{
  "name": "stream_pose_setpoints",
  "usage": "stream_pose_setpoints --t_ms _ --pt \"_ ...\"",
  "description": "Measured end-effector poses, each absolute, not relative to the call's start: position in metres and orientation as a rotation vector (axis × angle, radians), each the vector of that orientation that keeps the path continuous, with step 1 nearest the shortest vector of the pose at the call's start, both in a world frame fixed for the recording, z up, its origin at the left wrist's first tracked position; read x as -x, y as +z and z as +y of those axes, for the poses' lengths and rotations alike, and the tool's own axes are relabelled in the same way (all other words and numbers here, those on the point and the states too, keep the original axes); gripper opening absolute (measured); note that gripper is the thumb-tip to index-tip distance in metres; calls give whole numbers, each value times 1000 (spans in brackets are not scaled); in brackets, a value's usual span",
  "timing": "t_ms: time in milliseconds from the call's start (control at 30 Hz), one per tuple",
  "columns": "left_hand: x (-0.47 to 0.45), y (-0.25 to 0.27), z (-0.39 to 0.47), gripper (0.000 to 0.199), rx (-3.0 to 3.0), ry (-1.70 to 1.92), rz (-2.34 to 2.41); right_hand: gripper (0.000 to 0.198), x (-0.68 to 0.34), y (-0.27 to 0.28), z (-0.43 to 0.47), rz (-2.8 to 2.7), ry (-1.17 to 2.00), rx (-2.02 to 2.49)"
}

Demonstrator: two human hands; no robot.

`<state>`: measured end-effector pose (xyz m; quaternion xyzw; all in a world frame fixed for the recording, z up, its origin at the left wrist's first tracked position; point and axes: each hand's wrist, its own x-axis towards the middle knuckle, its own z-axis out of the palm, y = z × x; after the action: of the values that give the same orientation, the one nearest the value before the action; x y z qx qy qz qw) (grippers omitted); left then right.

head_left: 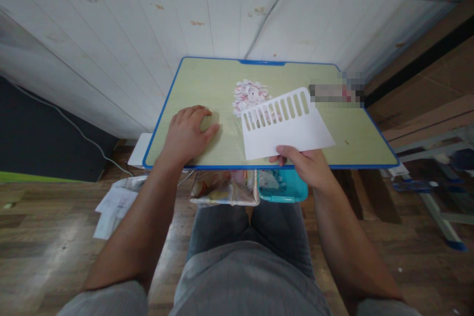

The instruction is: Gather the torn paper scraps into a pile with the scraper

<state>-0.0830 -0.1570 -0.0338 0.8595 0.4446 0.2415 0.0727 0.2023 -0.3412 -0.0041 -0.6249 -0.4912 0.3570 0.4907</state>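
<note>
Between the thumb and fingers of my right hand (301,163) is the near edge of a white card with a row of long slots (287,133). The card is tilted over the table, its slotted side pointing away from me. Part of a heap of small pale pink and white paper-like pieces (250,94) lies behind it, and some pieces show through the slots. On the left part of the yellow-green table (207,74), my left hand (190,133) rests with its fingers apart, holding nothing.
Below the table's front edge are a bin with a cloth-like lining (225,197) and a turquoise basket (285,195) with pale bits inside. A blurred-out object (335,93) lies at the back right. White panelling (222,15) stands behind; cardboard (425,79) is at right.
</note>
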Motion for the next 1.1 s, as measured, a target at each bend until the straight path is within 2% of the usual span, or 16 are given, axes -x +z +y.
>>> stream_pose_setpoints --t_ms 400,633,833,1100 --pt "83 -35 -156 41 -2588 740 1320 32 -207 -8 -343 -1239 931 1469" --pt "83 -34 -158 40 -2581 735 1326 37 -208 -10 -345 -1245 930 1489" --pt "83 -33 -157 41 -2586 739 1315 42 -207 -14 -341 -1210 824 1499" --pt "80 -32 -159 40 -2565 747 1337 32 -213 -29 -320 -873 639 1413"
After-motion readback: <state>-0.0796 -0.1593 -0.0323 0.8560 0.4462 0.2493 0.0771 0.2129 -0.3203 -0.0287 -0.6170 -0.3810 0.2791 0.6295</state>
